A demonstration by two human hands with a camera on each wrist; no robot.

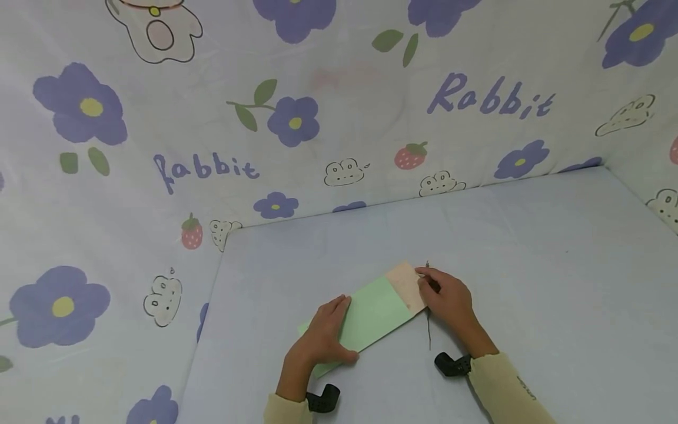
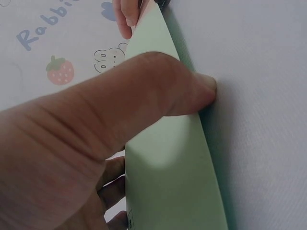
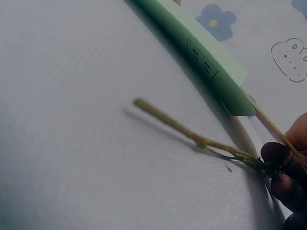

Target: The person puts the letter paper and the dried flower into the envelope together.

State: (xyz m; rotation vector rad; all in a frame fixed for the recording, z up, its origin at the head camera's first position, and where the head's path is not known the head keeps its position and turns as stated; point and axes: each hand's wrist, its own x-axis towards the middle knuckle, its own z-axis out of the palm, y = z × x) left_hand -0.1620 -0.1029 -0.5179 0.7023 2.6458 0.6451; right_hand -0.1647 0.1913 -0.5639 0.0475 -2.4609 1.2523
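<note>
My left hand (image 1: 323, 333) spans a flat, light green paper sleeve (image 1: 373, 315), thumb at its near edge and fingers at its far edge. In the left wrist view the thumb (image 2: 163, 86) lies across the green face. A beige sheet (image 1: 406, 288) sticks out of the sleeve's right end. My right hand (image 1: 450, 300) pinches the outer edge of this sheet. Under and beside the right fingers is a thin twig (image 3: 168, 120) with a dark green, tangled part at the fingertips. Whether those fingers also hold the twig, I cannot tell. A small printed box (image 3: 201, 57) marks the sleeve's side.
The pale table (image 1: 556, 282) meets cloth walls (image 1: 371, 118) at the back and both sides, printed with flowers, strawberries and rabbits. A black wrist device (image 1: 324, 398) sits at the left wrist, another black device (image 1: 452, 365) at the right.
</note>
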